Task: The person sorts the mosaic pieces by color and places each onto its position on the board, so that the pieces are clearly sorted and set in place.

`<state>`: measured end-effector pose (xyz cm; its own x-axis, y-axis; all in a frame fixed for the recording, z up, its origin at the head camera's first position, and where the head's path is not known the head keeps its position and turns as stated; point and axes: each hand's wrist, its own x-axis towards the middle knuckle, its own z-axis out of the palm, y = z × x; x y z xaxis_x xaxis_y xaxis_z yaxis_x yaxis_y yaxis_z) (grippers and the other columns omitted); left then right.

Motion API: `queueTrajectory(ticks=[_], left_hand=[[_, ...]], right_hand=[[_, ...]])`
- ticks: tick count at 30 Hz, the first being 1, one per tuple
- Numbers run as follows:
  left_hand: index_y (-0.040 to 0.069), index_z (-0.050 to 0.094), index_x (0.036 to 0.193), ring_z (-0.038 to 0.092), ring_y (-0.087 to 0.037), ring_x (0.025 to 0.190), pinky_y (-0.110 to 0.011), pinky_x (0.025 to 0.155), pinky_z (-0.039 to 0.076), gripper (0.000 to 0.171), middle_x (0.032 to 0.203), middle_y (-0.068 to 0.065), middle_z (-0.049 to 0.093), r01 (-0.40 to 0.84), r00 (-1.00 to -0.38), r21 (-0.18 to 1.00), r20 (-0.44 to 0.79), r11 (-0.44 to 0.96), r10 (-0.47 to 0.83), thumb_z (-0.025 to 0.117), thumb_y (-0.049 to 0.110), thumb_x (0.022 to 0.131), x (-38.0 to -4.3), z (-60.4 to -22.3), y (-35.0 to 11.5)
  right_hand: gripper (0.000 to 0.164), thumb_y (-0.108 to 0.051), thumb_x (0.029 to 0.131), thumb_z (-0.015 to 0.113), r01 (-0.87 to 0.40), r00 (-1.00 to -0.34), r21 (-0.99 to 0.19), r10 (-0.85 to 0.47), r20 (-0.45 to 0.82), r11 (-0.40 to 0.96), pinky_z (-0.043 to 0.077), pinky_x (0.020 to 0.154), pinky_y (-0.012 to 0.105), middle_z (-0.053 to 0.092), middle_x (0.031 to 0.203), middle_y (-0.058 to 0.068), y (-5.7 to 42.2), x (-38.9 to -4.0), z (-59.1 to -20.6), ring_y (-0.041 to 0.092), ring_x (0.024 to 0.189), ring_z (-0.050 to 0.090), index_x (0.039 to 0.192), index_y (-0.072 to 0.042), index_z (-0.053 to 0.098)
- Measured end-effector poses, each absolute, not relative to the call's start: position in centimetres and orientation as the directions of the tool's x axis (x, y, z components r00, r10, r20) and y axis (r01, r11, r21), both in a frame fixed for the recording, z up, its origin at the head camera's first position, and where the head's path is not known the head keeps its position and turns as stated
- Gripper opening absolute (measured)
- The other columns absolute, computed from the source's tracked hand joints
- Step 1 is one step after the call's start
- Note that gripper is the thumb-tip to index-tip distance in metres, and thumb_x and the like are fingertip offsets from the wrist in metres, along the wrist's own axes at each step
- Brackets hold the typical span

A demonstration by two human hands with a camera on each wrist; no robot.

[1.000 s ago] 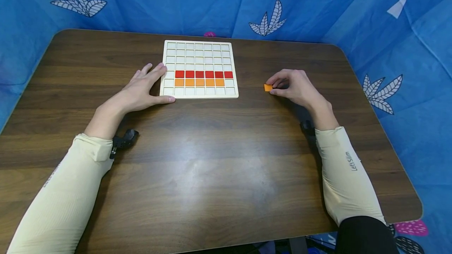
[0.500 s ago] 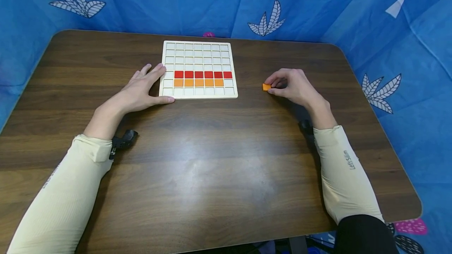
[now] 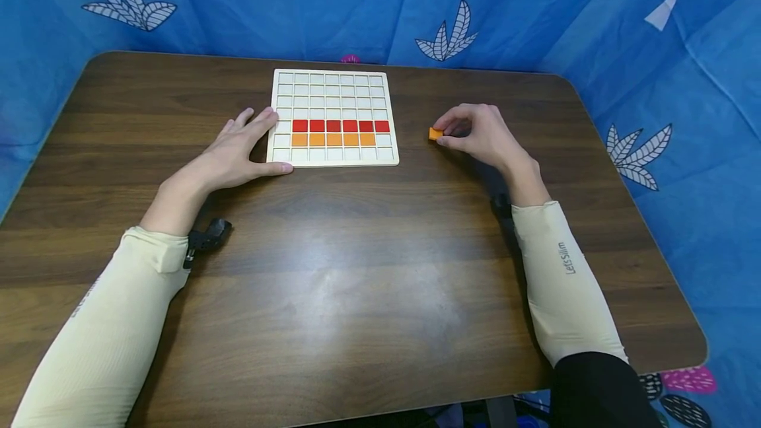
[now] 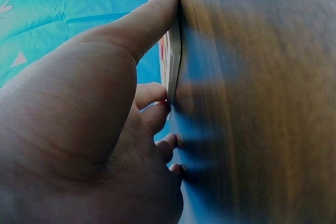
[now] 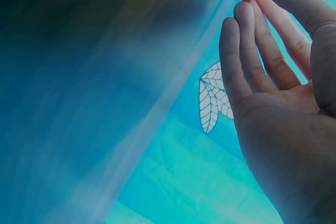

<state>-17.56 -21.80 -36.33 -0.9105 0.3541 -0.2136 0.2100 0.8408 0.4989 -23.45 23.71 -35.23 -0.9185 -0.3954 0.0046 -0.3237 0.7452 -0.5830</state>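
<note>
In the head view, a white gridded board (image 3: 333, 154) lies towards the back of the table. It bears a row of red square tiles (image 3: 333, 126) and, just below, a shorter row of orange square tiles (image 3: 334, 140). My left hand (image 3: 233, 152) spreads at the board's left side, fingertips and thumb touching its edge near the front left corner. The left wrist view shows that board edge (image 4: 175, 59) against the thumb. Right of the board, my right hand (image 3: 483, 134) pinches a single orange tile (image 3: 435, 133) between thumb and fingertips, just above the table.
A brown wood-grain table (image 3: 357, 269) extends in front of the board and to both sides. Blue cloth (image 3: 333, 5) with printed leaves hangs behind the table and on the right. Dark wrist cameras (image 3: 209, 236) sit on the wrists.
My right hand has moved left and slightly back, carrying the orange tile closer to the board. My left hand and the board stay in place.
</note>
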Motion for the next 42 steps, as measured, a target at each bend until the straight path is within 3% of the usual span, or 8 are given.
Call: queueTrajectory(ticks=[21, 42], left_hand=[[0.011, 0.008, 0.171, -0.01, -0.039, 0.164, -0.061, 0.131, -0.006, 0.111, 0.179, -0.008, 0.0, 0.198, -0.912, 0.496, -0.223, 0.846, 0.344, 0.071, 0.061, 0.094, -17.6, -36.5, -21.9], [0.011, 0.01, 0.17, -0.01, -0.038, 0.164, -0.059, 0.132, -0.007, 0.11, 0.179, -0.009, 0.0, 0.212, -0.91, 0.495, -0.215, 0.842, 0.355, 0.07, 0.062, 0.094, -17.7, -36.5, -21.9]], right_hand=[[0.025, -0.017, 0.094, 0.081, -0.429, -0.859, -0.602, -0.509, 0.043, 0.673, 0.06, 0.098, 0.035, 0.072, 0.115, 0.003, 16.2, -24.4, -35.4, 0.02, 0.102, 0.063, 0.118, -0.012, 0.078], [0.024, -0.015, 0.093, 0.083, -0.474, -0.827, -0.564, -0.562, 0.021, 0.676, 0.059, 0.097, 0.035, 0.07, 0.115, 0.004, 14.8, -23.9, -35.7, 0.02, 0.1, 0.063, 0.116, -0.01, 0.079]])
